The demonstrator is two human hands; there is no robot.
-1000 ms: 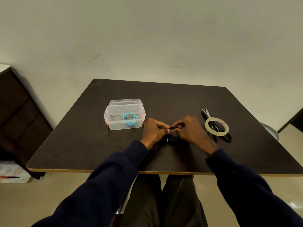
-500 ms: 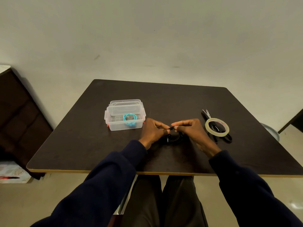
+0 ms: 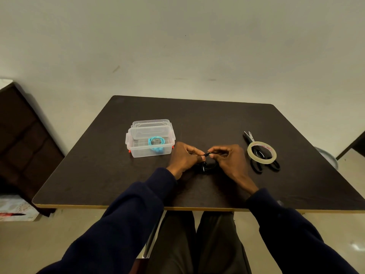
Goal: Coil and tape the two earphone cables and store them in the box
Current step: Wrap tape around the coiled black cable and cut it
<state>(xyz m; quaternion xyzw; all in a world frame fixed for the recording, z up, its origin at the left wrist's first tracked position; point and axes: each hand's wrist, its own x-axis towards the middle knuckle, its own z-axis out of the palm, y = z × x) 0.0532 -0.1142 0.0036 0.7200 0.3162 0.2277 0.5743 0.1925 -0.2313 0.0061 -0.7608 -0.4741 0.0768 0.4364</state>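
Observation:
A coiled black earphone cable (image 3: 206, 167) hangs between my hands just above the dark table (image 3: 207, 119). My left hand (image 3: 184, 158) pinches one side of the coil. My right hand (image 3: 229, 158) pinches the cable's end at the top between thumb and forefinger. A coiled blue earphone cable (image 3: 156, 143) lies inside the clear plastic box (image 3: 138, 151) to the left of my hands. The box's lid (image 3: 151, 123) leans behind it.
A roll of clear tape (image 3: 261, 152) lies on black scissors (image 3: 264, 166) to the right of my right hand. A dark cabinet (image 3: 23, 147) stands left of the table. The table's front edge runs close to my forearms.
My right hand has drawn back a little to the right and its fingers have opened out from the coil, now pinching only the cable's end. The left hand stays put.

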